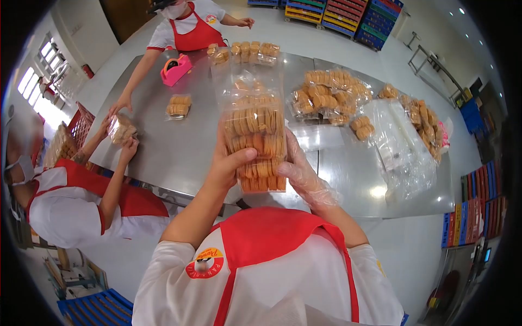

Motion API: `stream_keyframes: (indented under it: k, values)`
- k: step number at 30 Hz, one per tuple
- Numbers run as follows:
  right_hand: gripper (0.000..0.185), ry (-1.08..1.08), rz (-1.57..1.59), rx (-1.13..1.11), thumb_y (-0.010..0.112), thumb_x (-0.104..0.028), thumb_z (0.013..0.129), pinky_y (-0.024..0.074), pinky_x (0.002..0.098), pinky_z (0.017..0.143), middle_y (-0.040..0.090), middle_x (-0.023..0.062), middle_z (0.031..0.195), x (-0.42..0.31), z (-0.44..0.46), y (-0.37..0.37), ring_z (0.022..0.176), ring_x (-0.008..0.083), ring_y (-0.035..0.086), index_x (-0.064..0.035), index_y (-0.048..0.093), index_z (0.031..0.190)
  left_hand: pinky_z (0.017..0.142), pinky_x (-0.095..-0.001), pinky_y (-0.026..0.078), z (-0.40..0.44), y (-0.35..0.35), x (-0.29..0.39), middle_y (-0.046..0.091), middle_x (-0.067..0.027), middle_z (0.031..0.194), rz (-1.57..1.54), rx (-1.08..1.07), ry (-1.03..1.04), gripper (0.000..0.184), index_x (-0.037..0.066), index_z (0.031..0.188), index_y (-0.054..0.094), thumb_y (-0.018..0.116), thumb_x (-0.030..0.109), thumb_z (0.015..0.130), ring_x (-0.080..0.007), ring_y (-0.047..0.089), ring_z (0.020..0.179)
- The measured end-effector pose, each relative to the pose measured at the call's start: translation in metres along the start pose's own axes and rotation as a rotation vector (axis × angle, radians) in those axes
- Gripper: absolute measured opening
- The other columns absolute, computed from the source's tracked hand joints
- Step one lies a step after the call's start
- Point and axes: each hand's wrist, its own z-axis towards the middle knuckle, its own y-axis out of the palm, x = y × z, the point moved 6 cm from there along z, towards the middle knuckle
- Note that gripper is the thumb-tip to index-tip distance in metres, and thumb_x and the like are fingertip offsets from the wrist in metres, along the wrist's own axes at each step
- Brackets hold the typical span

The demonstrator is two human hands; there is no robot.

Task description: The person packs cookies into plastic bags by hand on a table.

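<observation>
Between my two hands I hold a tall clear bag of round biscuits (254, 130), stacked in several rows, with its open-looking plastic top stretching away from me. My left hand (231, 165) is bare and grips the bag's left side, thumb across the front. On the right side, my right hand (302, 168), in a clear plastic glove, presses its thumb near the lower rows. Beyond the bag, small biscuit packs (244, 51) sit at the far table edge. One small pack (178, 107) lies to the left of the bag.
The steel table (206, 130) bears a pink tape dispenser (175, 69), a heap of biscuit packs (326, 95), more packs (424, 125) and clear plastic bags (394, 141). At the left, a co-worker's hands (129, 145) hold a pack; another person's hand (122, 103) reaches toward it.
</observation>
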Motion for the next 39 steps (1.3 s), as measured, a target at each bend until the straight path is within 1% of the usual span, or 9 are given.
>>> stream_keyframes:
  k: [11,17,23,24,29,33,35,36,39]
  values:
    - [0.123,0.063,-0.155,0.092,0.088,-0.011,0.066,0.0309,0.036,0.116,0.033,0.0175,0.154,0.097,-0.018,-0.068,0.141,0.0262,0.035,-0.0021,0.007,0.157,0.106,-0.0415,0.043,-0.012,-0.045,-0.086,0.044,-0.0157,0.14,0.225,-0.035,-0.13,0.114,0.008,0.155,0.008,0.084,0.007,0.07,-0.0286,0.05,0.127]
    - [0.125,0.092,-0.36,0.101,0.092,-0.022,0.063,0.0288,0.0383,0.118,0.032,0.0188,0.155,0.081,-0.035,-0.064,0.144,0.0288,0.031,-0.0014,0.012,0.156,0.108,-0.0396,0.039,-0.006,-0.036,-0.06,0.043,-0.0133,0.134,0.504,-0.057,0.015,0.107,0.008,0.154,0.01,0.081,0.008,0.074,-0.0253,0.045,0.129]
    - [0.128,0.114,-0.555,0.093,0.094,-0.038,0.058,0.0297,0.0413,0.118,0.028,0.02,0.157,0.062,-0.069,-0.077,0.145,0.0339,0.03,-0.0078,0.018,0.157,0.103,-0.0369,0.039,-0.006,-0.011,-0.048,0.046,-0.0097,0.123,0.635,-0.064,0.07,0.065,0.005,0.138,0.038,0.071,0.007,0.083,-0.0222,0.048,0.117]
    - [0.109,0.118,-0.643,0.144,0.088,-0.036,0.069,0.0403,0.0395,0.11,0.041,0.0192,0.147,0.04,-0.077,-0.074,0.133,0.0308,0.046,-0.007,0.027,0.154,0.103,-0.0369,0.039,-0.006,-0.007,-0.048,0.046,-0.0095,0.122,0.662,-0.094,0.059,0.056,0.004,0.133,0.043,0.07,0.007,0.084,-0.0222,0.048,0.116]
    - [0.038,0.032,-0.338,0.736,0.063,-0.026,0.096,0.0526,0.0309,0.071,0.061,0.0088,0.096,0.053,-0.139,-0.174,0.079,0.0146,0.059,0.0011,0.055,0.121,0.102,-0.0357,0.039,-0.014,-0.002,-0.047,0.049,-0.0095,0.118,0.675,-0.09,0.078,0.026,0.003,0.111,0.057,0.068,0.006,0.088,-0.0221,0.05,0.114]
    - [0.02,-0.127,-0.154,0.952,0.059,-0.021,0.099,0.0495,0.0306,0.062,0.059,0.0079,0.085,0.042,-0.162,-0.213,0.068,0.0147,0.055,-0.0022,0.054,0.104,0.102,-0.0334,0.038,-0.032,-0.008,-0.026,0.051,-0.0078,0.118,0.918,0.034,-0.038,0.012,0.006,0.104,0.057,0.062,0.012,0.094,-0.0181,0.049,0.114]
    - [0.022,-0.149,0.028,0.977,0.059,-0.017,0.097,0.0487,0.0314,0.059,0.057,0.0074,0.082,0.039,-0.162,-0.208,0.065,0.0151,0.054,-0.0014,0.053,0.11,0.097,-0.0333,0.044,-0.039,-0.022,-0.02,0.052,-0.0075,0.118,1.004,0.066,-0.166,0.012,0.008,0.104,0.056,0.061,0.015,0.096,-0.0185,0.049,0.116]
    - [0.019,-0.134,0.054,0.969,0.058,-0.014,0.097,0.0486,0.0316,0.059,0.057,0.0079,0.082,0.041,-0.161,-0.211,0.065,0.0155,0.054,-0.0018,0.053,0.11,0.082,-0.0313,0.053,-0.047,-0.022,-0.018,0.052,-0.0067,0.118,0.624,0.158,-0.521,0.01,0.01,0.106,0.055,0.058,0.017,0.099,-0.0206,0.054,0.11]
    - [0.014,-0.116,0.105,0.969,0.056,-0.008,0.097,0.0483,0.0322,0.058,0.057,0.0089,0.082,0.049,-0.162,-0.22,0.065,0.0166,0.053,-0.0026,0.053,0.11,0.066,-0.0325,0.057,-0.064,-0.035,-0.004,0.051,-0.0057,0.117,0.529,0.247,-0.591,0.011,0.012,0.109,0.053,0.056,0.018,0.1,-0.0232,0.059,0.1]
